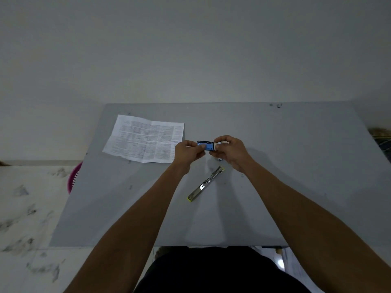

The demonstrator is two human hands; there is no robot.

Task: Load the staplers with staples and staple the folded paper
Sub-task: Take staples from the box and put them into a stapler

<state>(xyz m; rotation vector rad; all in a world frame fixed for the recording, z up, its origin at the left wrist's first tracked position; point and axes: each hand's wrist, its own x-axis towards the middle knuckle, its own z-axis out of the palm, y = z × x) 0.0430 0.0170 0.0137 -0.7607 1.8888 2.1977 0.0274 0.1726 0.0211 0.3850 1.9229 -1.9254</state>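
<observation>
A small blue staple box (205,145) is held above the grey table (296,166) between both hands. My left hand (187,152) pinches its left end. At its right end my right hand (229,152) grips it with the fingertips. A metal stapler with yellow ends (206,183) lies swung open flat on the table, just nearer to me than the hands. A printed sheet of paper with fold creases (146,138) lies unfolded at the far left of the table. A small dark-tipped object (219,159) peeks out under my right hand; what it is cannot be told.
A pink basket (73,178) stands on the floor beside the table's left edge. The table's far edge meets a plain wall. Some wicker-like clutter (380,136) shows at the right edge. Papers (296,269) lie below the table's near right corner.
</observation>
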